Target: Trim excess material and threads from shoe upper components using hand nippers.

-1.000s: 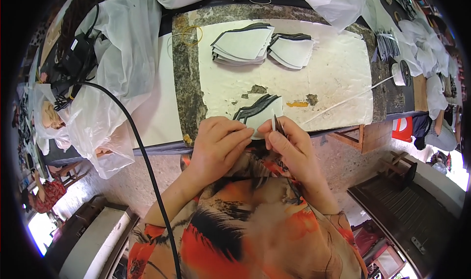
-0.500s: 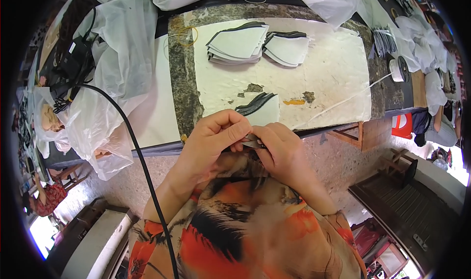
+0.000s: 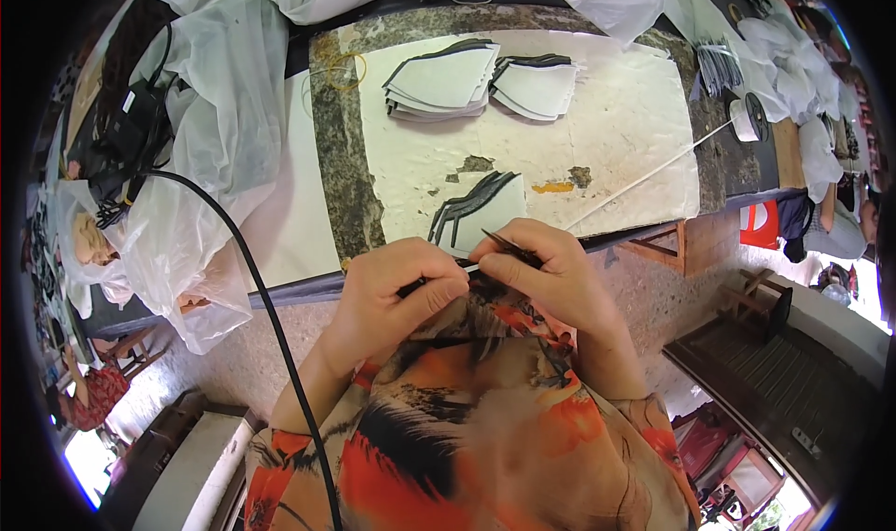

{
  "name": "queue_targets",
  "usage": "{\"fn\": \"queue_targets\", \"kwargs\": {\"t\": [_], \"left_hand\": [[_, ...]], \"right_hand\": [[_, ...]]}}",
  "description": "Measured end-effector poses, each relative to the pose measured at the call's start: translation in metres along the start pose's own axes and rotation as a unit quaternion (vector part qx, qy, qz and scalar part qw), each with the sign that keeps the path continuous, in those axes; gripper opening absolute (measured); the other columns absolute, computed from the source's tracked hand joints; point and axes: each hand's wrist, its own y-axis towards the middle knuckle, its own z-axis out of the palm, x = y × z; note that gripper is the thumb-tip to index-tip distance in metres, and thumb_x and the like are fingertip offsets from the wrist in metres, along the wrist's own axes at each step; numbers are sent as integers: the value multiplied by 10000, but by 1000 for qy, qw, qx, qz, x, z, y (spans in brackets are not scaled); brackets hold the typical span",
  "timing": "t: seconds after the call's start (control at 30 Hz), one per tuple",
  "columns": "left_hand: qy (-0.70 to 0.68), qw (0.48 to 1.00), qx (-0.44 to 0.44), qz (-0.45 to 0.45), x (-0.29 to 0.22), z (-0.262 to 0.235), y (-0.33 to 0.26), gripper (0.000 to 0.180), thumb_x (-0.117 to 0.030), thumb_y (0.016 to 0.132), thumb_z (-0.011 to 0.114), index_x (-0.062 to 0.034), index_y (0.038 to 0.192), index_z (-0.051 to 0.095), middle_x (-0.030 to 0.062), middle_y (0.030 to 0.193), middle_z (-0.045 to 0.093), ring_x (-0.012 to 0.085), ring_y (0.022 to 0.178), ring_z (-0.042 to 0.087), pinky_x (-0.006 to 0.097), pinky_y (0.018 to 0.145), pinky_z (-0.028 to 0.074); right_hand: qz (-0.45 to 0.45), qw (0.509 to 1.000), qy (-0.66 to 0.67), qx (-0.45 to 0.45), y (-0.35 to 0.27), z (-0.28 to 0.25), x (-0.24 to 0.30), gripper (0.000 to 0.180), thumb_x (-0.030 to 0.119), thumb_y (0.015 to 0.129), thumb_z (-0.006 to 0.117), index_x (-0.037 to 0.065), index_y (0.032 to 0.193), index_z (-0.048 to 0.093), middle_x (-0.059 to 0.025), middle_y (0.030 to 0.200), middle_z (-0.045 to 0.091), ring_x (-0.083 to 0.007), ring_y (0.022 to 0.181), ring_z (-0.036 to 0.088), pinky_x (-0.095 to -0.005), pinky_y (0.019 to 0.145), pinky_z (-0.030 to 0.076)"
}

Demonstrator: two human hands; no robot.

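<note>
Handwork with a white strip at the near edge of a board. The short white strip [image 3: 471, 268] lies just off the near edge of the pale board [image 3: 635, 92], bridging the gap between the two hands. Beside it, a small dark piece [image 3: 409, 288], mostly hidden by the fingers, is also on the near side of the board. The step in hand appears to be fitting or trimming the strip against this piece; the next move would call for a steady pinch, with the tool's points clear of the fingertips.

The left hand [image 3: 394, 284], off the board's near edge, has thumb and fingers closed on the dark piece, the strip emerging at its fingertips. The right hand [image 3: 565, 274], farther right along that edge, grips a dark pointed tool [image 3: 513, 250], its tip directed toward the board; whether it also pinches the strip cannot be told.

On the board's near part rests a fan of dark-edged white pieces [image 3: 495, 209]; on its far part stand a larger stack [image 3: 439, 88] and a smaller stack [image 3: 534, 90]. White tape [image 3: 653, 170] crosses the board's right side from a spool [image 3: 742, 120] beyond its right edge. Clear plastic bags [image 3: 224, 92] lie to the board's left.
</note>
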Motion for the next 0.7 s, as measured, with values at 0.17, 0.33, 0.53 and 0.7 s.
{"fn": "queue_targets", "kwargs": {"t": [0.17, 0.33, 0.53, 0.7], "left_hand": [[72, 989, -5, 129, 14, 0, 3, 121, -93, 876, 745, -19, 965, 710, 88, 878, 700, 247, 767, 658, 319, 704, 525], [342, 898, -79, 264, 25, 5, 9, 295, -113, 783, 761, -90, 1074, 714, 27, 978, 664, 246, 921, 610, 384, 833, 465], [351, 894, -79, 268, 41, 3, 13, 316, -77, 748, 729, -100, 1064, 734, 28, 1016, 649, 252, 956, 586, 409, 852, 447], [353, 889, -98, 276, 47, 7, 15, 291, -62, 744, 723, -106, 1031, 741, 13, 999, 657, 243, 953, 587, 410, 851, 450]], "right_hand": [[108, 984, 134, -42, -4, 10, 1, 147, 153, 943, 707, 11, 958, 676, 26, 815, 612, -45, 737, 534, -211, 658, 435], [175, 949, 224, -138, -15, 20, 6, 137, 148, 927, 731, 28, 899, 670, 59, 795, 581, -34, 737, 499, -223, 639, 419], [29, 999, 38, 10, -18, 19, 30, 117, 102, 865, 765, 34, 859, 670, 26, 790, 563, -46, 723, 502, -230, 626, 414], [49, 992, -15, -118, 20, 4, 5, 105, 92, 866, 719, 1, 872, 667, -22, 807, 603, -68, 694, 526, -235, 624, 438]]}}
